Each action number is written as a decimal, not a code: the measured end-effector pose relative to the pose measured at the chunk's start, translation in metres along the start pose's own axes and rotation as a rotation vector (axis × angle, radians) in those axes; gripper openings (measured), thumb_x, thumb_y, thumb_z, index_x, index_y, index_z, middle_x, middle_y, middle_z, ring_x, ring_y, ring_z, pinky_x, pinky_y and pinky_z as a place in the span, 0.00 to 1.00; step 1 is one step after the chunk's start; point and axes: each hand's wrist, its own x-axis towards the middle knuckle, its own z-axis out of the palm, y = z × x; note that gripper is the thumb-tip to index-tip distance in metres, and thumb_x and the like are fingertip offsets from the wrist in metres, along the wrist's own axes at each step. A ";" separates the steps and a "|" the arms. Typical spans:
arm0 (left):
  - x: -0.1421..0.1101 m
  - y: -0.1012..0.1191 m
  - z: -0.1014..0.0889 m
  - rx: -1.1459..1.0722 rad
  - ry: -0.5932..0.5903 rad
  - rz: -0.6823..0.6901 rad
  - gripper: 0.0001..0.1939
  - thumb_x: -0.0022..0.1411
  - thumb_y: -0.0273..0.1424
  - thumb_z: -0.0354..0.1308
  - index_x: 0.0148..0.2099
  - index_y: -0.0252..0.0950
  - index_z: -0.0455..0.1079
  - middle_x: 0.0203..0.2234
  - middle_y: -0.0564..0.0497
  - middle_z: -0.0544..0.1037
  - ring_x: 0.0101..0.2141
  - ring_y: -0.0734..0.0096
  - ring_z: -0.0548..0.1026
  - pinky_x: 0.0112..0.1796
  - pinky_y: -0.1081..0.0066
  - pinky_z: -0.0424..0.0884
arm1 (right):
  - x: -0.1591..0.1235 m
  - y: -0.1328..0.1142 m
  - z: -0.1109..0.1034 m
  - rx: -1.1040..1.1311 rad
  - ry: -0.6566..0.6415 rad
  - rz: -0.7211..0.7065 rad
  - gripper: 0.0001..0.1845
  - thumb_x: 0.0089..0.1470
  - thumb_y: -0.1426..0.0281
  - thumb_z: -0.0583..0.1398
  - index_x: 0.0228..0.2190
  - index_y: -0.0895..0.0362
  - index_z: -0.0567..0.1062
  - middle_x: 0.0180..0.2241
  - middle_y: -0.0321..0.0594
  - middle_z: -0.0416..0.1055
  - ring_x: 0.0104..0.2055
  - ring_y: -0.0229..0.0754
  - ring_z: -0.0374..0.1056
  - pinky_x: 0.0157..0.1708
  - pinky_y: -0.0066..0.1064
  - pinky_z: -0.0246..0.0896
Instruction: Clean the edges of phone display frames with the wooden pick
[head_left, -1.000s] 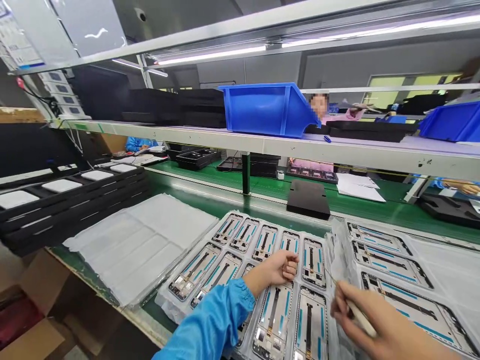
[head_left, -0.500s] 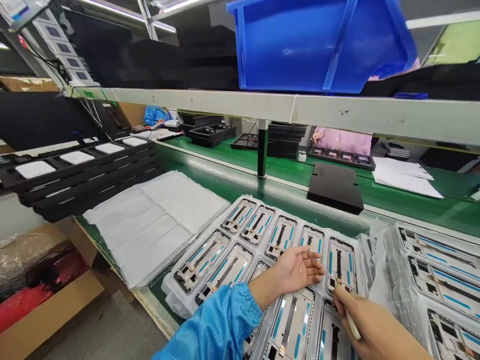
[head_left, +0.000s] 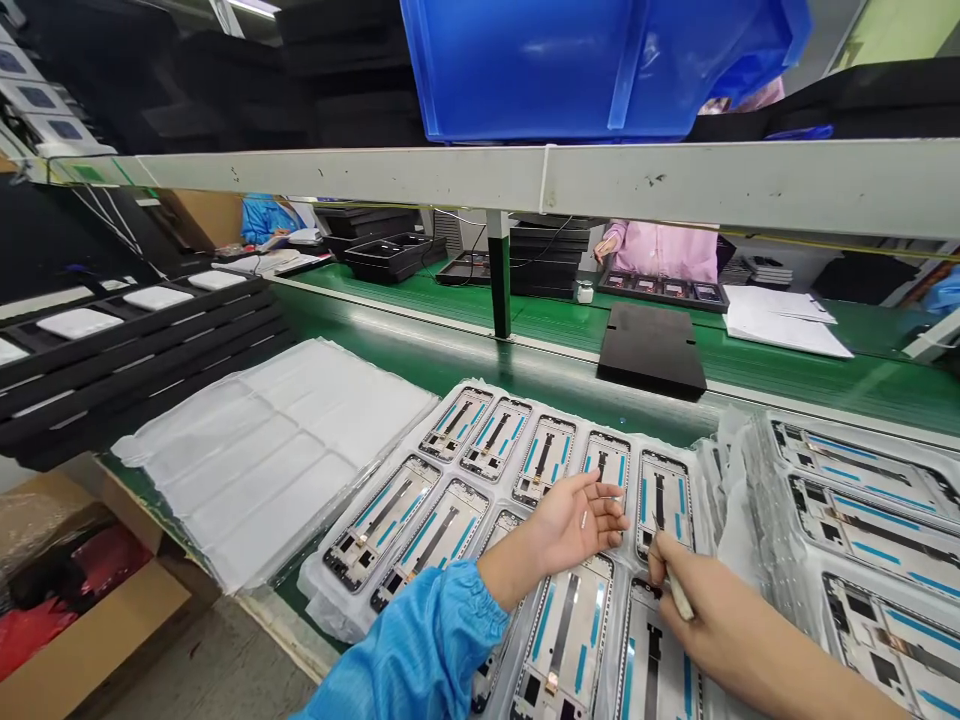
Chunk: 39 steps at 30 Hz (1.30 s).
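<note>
My left hand (head_left: 574, 525) is palm up with its fingers apart and slightly curled, above a white plastic tray (head_left: 480, 495) of phone frames. On its palm lies a tiny white piece (head_left: 583, 519). My right hand (head_left: 701, 590) pinches a slim pale tool that looks like tweezers (head_left: 681, 598). The thin tip is over the lower part of a phone frame (head_left: 666, 490) at the tray's right end. Each frame has a dark flex strip and blue tape strips. My hands and forearms hide parts of several frames.
White wrapped sheets (head_left: 277, 430) lie left of the tray. More trayed phone frames (head_left: 870, 500) are stacked at right. A black slab (head_left: 652, 350) sits behind, under a shelf (head_left: 345, 185) bearing a blue bin (head_left: 540, 70). Across the bench sits a person in pink (head_left: 667, 250).
The view has shifted, so the scene sits further left and slightly higher. My left hand stays palm up. My right hand keeps the tweezers by the same phone frame.
</note>
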 end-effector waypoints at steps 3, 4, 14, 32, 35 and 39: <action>0.001 -0.001 -0.002 0.007 -0.006 0.004 0.18 0.68 0.36 0.46 0.35 0.30 0.70 0.22 0.48 0.73 0.24 0.67 0.74 0.28 0.69 0.64 | -0.002 -0.004 0.003 -0.126 0.026 -0.032 0.10 0.54 0.80 0.50 0.34 0.53 0.62 0.33 0.39 0.71 0.34 0.44 0.68 0.33 0.31 0.55; 0.001 -0.001 -0.002 0.008 -0.008 0.003 0.18 0.68 0.37 0.47 0.35 0.30 0.70 0.22 0.48 0.73 0.25 0.67 0.74 0.28 0.70 0.64 | -0.003 -0.007 0.004 -0.207 0.029 -0.049 0.11 0.52 0.82 0.51 0.34 0.54 0.63 0.34 0.41 0.71 0.34 0.44 0.68 0.31 0.31 0.53; 0.001 -0.003 -0.003 0.010 -0.010 0.021 0.18 0.68 0.37 0.47 0.35 0.29 0.71 0.22 0.48 0.73 0.24 0.68 0.74 0.27 0.71 0.65 | -0.004 -0.008 0.003 -0.202 0.034 -0.043 0.09 0.55 0.81 0.50 0.34 0.55 0.63 0.34 0.43 0.70 0.35 0.46 0.68 0.33 0.33 0.55; 0.000 -0.003 0.000 0.001 0.016 0.026 0.18 0.69 0.36 0.47 0.34 0.30 0.71 0.20 0.48 0.72 0.24 0.69 0.73 0.27 0.71 0.66 | -0.004 -0.005 0.005 -0.127 0.102 -0.067 0.08 0.54 0.79 0.52 0.33 0.54 0.61 0.34 0.43 0.69 0.37 0.48 0.67 0.35 0.36 0.58; 0.000 -0.003 0.000 0.006 0.017 0.027 0.18 0.69 0.36 0.47 0.34 0.30 0.71 0.20 0.48 0.72 0.24 0.69 0.73 0.28 0.71 0.66 | -0.002 -0.004 0.001 -0.008 0.135 -0.057 0.05 0.55 0.73 0.54 0.33 0.53 0.60 0.34 0.41 0.69 0.36 0.46 0.66 0.36 0.36 0.58; 0.000 -0.003 0.000 0.003 0.011 0.029 0.18 0.69 0.36 0.47 0.35 0.29 0.71 0.21 0.47 0.73 0.24 0.69 0.73 0.28 0.71 0.66 | -0.005 -0.006 -0.005 0.165 0.102 -0.040 0.08 0.57 0.63 0.55 0.34 0.53 0.61 0.30 0.35 0.68 0.30 0.42 0.65 0.33 0.33 0.58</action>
